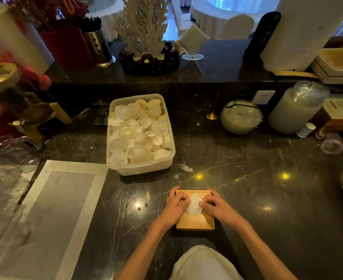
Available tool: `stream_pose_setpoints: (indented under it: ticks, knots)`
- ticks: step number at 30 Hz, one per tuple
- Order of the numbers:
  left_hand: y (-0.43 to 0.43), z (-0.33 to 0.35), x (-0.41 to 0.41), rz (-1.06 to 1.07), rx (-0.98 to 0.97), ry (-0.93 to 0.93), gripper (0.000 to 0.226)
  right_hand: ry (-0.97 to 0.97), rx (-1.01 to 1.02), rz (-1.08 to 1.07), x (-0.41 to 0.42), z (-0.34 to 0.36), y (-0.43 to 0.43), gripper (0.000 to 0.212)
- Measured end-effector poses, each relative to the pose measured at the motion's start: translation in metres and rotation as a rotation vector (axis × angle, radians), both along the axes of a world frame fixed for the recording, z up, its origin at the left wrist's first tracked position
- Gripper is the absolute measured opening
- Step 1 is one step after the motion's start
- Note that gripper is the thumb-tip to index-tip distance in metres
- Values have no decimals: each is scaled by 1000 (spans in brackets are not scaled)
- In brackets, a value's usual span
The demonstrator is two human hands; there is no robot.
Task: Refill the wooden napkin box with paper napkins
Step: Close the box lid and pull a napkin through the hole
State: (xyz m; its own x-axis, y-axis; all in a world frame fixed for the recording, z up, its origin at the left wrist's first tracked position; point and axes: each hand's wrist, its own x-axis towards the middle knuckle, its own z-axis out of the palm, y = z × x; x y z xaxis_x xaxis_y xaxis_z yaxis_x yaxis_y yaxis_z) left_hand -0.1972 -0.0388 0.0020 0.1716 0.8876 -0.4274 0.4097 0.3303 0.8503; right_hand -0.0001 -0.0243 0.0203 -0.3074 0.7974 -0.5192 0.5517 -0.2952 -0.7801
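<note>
Two hands were parked on the dark marble bench (pixel 257 178), working right at its near edge. Biggest thing out there was the grey woven mat (pixel 51 215), well off to the left of the left fingers. Next down, the clear plastic tub (pixel 140 168) heaped with little white cups sat beyond the fingers and a bit left, well apart from them.

Then the wooden napkin box (pixel 194 224), directly under both hands, lid on, square to the person. Left hand (pixel 174 209) rested on the box's left side, right hand (pixel 220 208) on its right side, and a white paper napkin (pixel 193 205) poked up out of the slot between them. Both sets of fingers were curled in and pinching that napkin, the left fingers (pixel 183 202) on its left edge and the right fingers (pixel 204 203) on its right edge.

My read: the refill was basically at the tail end, with the top napkin being teased up through the opening so it stands ready to pull. Couldn't see how full the box was inside. Next move probably needs a gentle, even tug from both sides so the sheet fluffs up without tearing or dragging the lid off.
</note>
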Motion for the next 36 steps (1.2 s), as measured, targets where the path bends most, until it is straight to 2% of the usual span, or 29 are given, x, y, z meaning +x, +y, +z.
stream_pose_setpoints:
  ticks: [9,36]
  knots:
    - [-1,-1,0,2,-7,19,18,17,-8,-48,-2,8,-3,21]
    - [3,-5,-5,-39,3,11,20,16,-4,22,1,9,0,22]
